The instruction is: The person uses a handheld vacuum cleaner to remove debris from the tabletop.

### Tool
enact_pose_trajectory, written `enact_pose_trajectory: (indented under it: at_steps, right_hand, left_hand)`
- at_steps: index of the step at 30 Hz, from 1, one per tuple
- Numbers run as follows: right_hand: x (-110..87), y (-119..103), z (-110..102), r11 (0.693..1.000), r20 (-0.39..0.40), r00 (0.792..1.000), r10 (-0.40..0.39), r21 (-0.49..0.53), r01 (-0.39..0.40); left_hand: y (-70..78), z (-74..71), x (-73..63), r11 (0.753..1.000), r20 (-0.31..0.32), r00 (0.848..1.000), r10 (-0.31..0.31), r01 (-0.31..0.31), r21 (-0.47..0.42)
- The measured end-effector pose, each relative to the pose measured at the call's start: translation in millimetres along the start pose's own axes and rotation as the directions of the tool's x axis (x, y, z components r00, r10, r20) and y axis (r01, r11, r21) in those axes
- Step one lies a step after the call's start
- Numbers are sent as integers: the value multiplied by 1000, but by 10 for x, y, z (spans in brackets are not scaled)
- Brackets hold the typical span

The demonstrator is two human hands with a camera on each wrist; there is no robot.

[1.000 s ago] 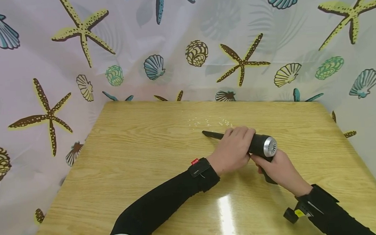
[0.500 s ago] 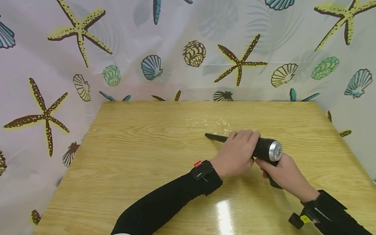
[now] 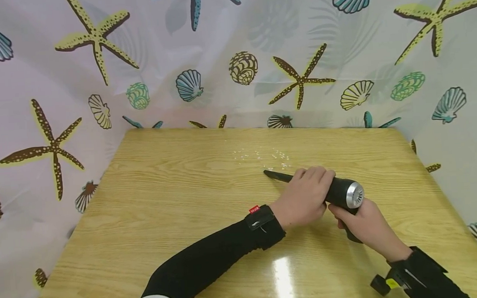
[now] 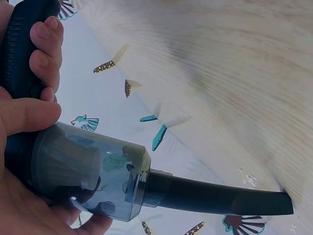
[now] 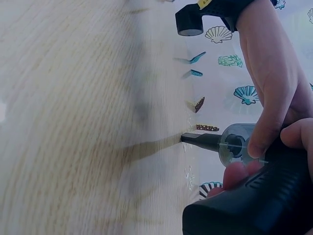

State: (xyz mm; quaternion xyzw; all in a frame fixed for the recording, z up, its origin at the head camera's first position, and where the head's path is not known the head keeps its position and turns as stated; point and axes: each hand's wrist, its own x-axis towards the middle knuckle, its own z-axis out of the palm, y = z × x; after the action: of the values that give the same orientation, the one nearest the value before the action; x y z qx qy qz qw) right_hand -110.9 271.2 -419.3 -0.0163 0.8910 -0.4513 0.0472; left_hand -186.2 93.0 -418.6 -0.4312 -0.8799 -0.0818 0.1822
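A black handheld vacuum cleaner [image 3: 341, 192] with a silver end cap is held in both hands, its narrow nozzle [image 3: 277, 175] angled down to the left. My left hand [image 3: 307, 197] is wrapped round the front of its body, at the clear dust cup [image 4: 115, 171]. Lower right, my right hand [image 3: 372, 227] grips the handle [image 5: 239, 200], fingers curled round it. Small white bits [image 3: 279, 155] lie scattered on the tabletop just beyond the nozzle. The tip [image 5: 185, 138] is at or just above the wood; I cannot tell whether it touches.
The wooden table [image 3: 163, 185] ends at the back against a white curtain [image 3: 211, 46] printed with starfish and shells. A bright light reflection [image 3: 284, 283] lies on the near tabletop. Both wrists wear black bands, the right with a small camera [image 3: 380, 285].
Both hands and the vacuum cleaner have shifted a little right and nearer to me, the nozzle tip sliding along the near side of the white bits. The view has turned slightly right.
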Motion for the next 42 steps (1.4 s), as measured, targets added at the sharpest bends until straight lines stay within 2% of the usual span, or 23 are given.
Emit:
enact_pose_trajectory:
  at_steps: [12, 24, 42]
  right_hand:
    - [-89, 55, -25, 1000, -33, 999, 5, -2, -5]
    - [-107, 65, -55, 1000, -38, 999, 17, -7, -17]
    - [-51, 47, -30, 1000, -44, 999, 11, -9, -11]
  left_hand:
    - [77, 16, 31, 1000, -11, 1000, 28, -28, 12]
    - [96, 27, 75, 999, 18, 999, 39, -39, 4]
    - [59, 59, 95, 1000, 23, 1000, 15, -15, -7]
